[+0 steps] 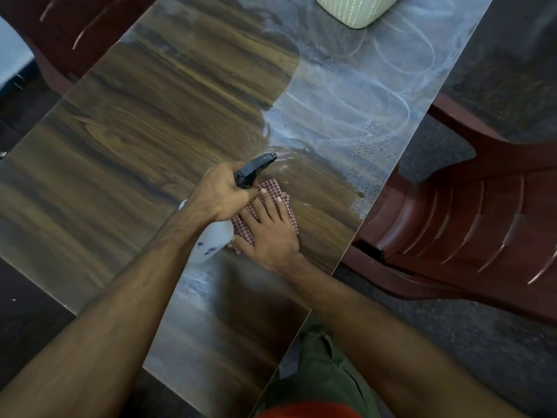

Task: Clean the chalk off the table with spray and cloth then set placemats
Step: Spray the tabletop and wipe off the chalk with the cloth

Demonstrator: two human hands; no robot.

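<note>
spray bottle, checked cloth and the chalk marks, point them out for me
spray bottle [256, 168], head view, on its black trigger head
checked cloth [289, 211], head view, on the bare edge beside the fingers
chalk marks [391, 95], head view, on a white loop

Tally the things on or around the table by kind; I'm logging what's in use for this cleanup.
Spray bottle: 1
Cloth: 1
Pale ribbed pot: 1
Chairs: 2
Table: 1
Total: 6
</note>
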